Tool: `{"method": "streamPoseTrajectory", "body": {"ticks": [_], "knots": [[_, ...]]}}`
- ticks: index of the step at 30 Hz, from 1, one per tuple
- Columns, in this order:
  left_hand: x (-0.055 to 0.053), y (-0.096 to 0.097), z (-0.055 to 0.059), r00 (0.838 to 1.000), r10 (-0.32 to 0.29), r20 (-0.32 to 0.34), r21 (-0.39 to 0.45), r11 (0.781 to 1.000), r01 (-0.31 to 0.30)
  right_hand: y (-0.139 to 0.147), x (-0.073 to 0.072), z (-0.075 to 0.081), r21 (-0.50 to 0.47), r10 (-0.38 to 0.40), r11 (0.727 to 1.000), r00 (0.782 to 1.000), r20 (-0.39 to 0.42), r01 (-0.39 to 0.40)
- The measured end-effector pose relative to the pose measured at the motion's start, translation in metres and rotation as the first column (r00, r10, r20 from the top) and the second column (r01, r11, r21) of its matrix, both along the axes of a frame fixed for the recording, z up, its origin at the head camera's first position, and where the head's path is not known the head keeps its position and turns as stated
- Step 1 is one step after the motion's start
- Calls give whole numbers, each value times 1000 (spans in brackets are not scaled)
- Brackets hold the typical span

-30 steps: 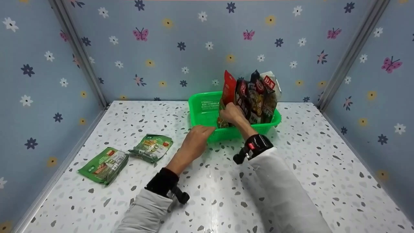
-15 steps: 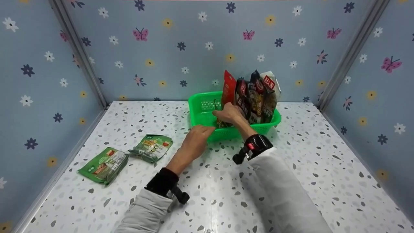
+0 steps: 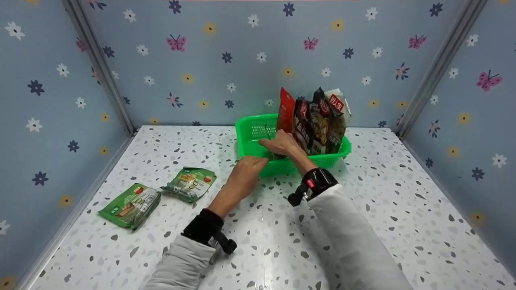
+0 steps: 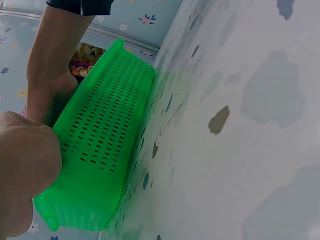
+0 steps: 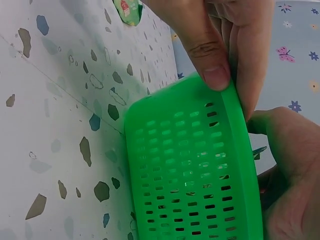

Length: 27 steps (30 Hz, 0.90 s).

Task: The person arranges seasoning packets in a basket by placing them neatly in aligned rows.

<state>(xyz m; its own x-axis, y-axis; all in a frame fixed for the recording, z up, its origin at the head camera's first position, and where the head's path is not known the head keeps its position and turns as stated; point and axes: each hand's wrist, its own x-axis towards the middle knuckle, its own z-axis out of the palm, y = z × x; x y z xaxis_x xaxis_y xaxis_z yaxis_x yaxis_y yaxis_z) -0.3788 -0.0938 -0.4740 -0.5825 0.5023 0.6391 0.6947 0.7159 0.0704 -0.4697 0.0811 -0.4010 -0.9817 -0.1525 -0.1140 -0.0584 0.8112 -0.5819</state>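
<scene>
One basket stands on the desk holding one red bag and at least three dark bags, all upright, while two green packs lie flat to its left. The basket is bright green plastic with slotted walls; the red bag is plain and glossy near its top, the dark ones printed and crinkled. The left hand pinches the basket's near rim between thumb and fingers, and the right hand reaches inside just before the red bag, its grip too hidden to tell.
</scene>
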Motion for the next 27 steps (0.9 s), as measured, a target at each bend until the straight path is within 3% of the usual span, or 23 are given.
{"method": "streamPoseTrajectory", "body": {"ticks": [10, 18, 27], "knots": [[2, 0, 4, 999, 8, 54, 5, 1000, -8, 3, -3, 8, 21, -7, 1000, 999, 50, 6], [3, 0, 1, 998, 9, 66, 7, 1000, -10, 7, -8, 0, 29, 5, 1000, 999, 40, -7], [1, 0, 1, 1000, 5, 5, 14, 1000, -5, 18, -63, -41, 52, 58, 997, 997, 59, -61]]}}
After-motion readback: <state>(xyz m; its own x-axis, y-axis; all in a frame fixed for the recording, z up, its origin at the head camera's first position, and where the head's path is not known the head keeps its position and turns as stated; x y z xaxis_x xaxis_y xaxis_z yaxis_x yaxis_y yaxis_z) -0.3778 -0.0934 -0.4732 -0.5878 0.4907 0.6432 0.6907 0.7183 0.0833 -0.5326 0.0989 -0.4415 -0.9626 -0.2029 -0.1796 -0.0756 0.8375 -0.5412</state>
